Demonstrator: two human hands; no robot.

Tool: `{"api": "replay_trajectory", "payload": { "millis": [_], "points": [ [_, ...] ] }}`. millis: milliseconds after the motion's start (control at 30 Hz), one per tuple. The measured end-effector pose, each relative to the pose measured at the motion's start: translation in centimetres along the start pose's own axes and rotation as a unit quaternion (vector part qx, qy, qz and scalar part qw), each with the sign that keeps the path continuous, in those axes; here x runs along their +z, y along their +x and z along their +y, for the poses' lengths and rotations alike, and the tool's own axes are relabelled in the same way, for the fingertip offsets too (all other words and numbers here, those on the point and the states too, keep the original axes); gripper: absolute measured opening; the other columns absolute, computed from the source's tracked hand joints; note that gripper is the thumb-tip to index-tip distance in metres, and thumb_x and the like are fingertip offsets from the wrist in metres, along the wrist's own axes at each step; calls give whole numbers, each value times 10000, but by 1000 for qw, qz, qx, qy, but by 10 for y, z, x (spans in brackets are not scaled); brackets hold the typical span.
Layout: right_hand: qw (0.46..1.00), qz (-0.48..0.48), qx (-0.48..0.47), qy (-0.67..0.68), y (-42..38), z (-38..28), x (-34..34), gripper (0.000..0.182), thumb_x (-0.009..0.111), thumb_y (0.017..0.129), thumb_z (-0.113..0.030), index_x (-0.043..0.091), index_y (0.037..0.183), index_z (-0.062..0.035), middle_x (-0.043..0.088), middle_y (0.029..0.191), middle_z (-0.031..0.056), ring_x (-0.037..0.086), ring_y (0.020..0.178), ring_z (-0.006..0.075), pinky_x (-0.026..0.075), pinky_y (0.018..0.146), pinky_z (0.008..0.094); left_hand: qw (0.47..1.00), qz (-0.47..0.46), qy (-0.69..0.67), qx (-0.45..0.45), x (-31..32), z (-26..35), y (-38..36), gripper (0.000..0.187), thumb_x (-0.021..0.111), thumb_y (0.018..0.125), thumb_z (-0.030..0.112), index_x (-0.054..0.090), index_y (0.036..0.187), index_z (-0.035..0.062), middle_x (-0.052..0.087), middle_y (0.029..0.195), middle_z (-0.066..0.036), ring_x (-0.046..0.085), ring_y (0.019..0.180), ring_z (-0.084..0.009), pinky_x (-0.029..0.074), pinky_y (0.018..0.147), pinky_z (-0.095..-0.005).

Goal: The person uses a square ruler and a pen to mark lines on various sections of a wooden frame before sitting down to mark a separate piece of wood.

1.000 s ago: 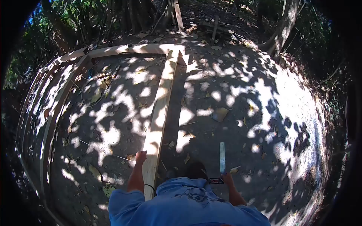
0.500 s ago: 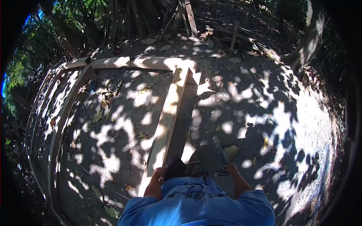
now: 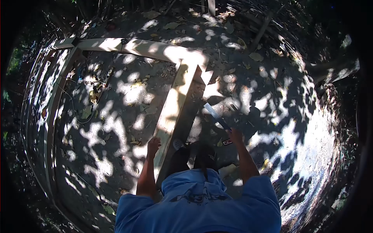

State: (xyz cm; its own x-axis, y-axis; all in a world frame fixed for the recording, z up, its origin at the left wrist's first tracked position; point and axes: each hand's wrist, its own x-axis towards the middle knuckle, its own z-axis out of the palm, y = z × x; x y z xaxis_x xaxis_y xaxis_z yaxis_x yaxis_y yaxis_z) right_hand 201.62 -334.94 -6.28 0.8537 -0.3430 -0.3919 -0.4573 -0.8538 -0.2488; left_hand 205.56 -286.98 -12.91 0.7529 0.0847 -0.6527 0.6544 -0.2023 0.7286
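Observation:
My right hand [image 3: 235,136] is closed around the handle of a handsaw, whose pale blade [image 3: 215,114] points forward and left above the ground. Part of the handle [image 3: 227,142] shows beneath the hand. My left hand [image 3: 154,145], fingers loosely bent and empty, is at the left edge of a long timber beam [image 3: 173,101]; whether it touches the wood is hard to tell. This beam runs away from me and meets a crosswise timber [image 3: 151,49] at its far end. Sunlit patches cover the wood around the joint.
More timbers of the frame [image 3: 58,93] stretch along the left. A thin cord [image 3: 74,110] and leaves lie on the dirt inside it. A small dark object [image 3: 234,107] lies beyond the saw. Tree roots [image 3: 336,72] rise at the right, and a post [image 3: 211,7] stands at the back.
Both hands have moved forward, away from my body. The saw has swung from pointing almost straight ahead to pointing forward-left, nearer the beam. My view has tipped down.

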Motion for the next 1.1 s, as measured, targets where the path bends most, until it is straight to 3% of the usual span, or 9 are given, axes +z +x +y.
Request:
{"api": "replay_trajectory", "payload": {
  "millis": [233,267,400,467,533,567,633,833,1100],
  "points": [
    [994,-4,-43,-100,259,6,-8,332,583,860,-409,633,926,-88,660,823,199,640,807,393,508,696,484,984,-115,-17,135,113,158,126,318,572,908,331,606,1077,63,647,938,-24,631,850,-145,476,692,-288],
    [994,-23,-42,-103,301,8,3,332,583,860,-409,633,926,-88,660,823,199,640,807,393,508,696,484,996,-67,40,42,130,157,157,336,583,904,272,611,1078,-14,660,958,-96,623,843,-172,496,756,-297],
    [989,-4,-74,-126,487,22,61,359,554,878,-445,645,903,-98,659,780,175,648,752,364,498,642,467,993,85,71,-49,161,55,291,431,632,857,333,604,1091,-28,657,850,-116,616,754,-180,495,720,-309],
    [991,29,-57,-118,562,33,93,366,567,873,-446,642,860,-88,654,764,166,640,736,369,490,638,471,971,131,159,-120,173,3,328,594,639,841,433,552,1180,-48,614,1049,-237,609,977,-283,483,833,-379],
    [984,8,-93,-153,619,32,99,299,573,868,-426,648,898,-138,661,742,131,659,750,340,508,643,462,888,18,458,39,166,-94,364,789,619,824,545,462,1275,-83,485,1259,-334,475,1218,-384,401,984,-412],
    [984,-4,-78,-158,641,30,106,306,571,869,-430,652,894,-136,661,756,139,658,761,344,508,641,464,955,116,223,-160,195,-33,365,862,611,827,556,398,1300,-133,479,1269,-337,473,1200,-426,375,1014,-412],
    [976,-39,-105,-187,672,17,102,329,559,881,-421,653,894,-106,665,786,151,659,779,343,511,638,461,975,32,61,-213,214,-11,382,975,604,816,594,293,1353,-158,366,1376,-338,346,1308,-428,282,1091,-413],
    [975,-68,-172,-122,717,19,111,367,559,894,-432,658,926,-81,649,743,164,644,706,351,494,600,439,953,86,97,-274,243,7,385,1153,577,787,674,72,1414,-152,67,1510,-294,43,1427,-353,69,1157,-384],
    [961,-36,-212,-174,728,30,108,386,536,914,-428,634,985,-61,645,731,157,629,658,341,475,575,435,949,33,91,-301,233,4,382,1145,544,796,694,52,1430,-122,48,1523,-271,49,1431,-332,78,1154,-383]
  ]
}}
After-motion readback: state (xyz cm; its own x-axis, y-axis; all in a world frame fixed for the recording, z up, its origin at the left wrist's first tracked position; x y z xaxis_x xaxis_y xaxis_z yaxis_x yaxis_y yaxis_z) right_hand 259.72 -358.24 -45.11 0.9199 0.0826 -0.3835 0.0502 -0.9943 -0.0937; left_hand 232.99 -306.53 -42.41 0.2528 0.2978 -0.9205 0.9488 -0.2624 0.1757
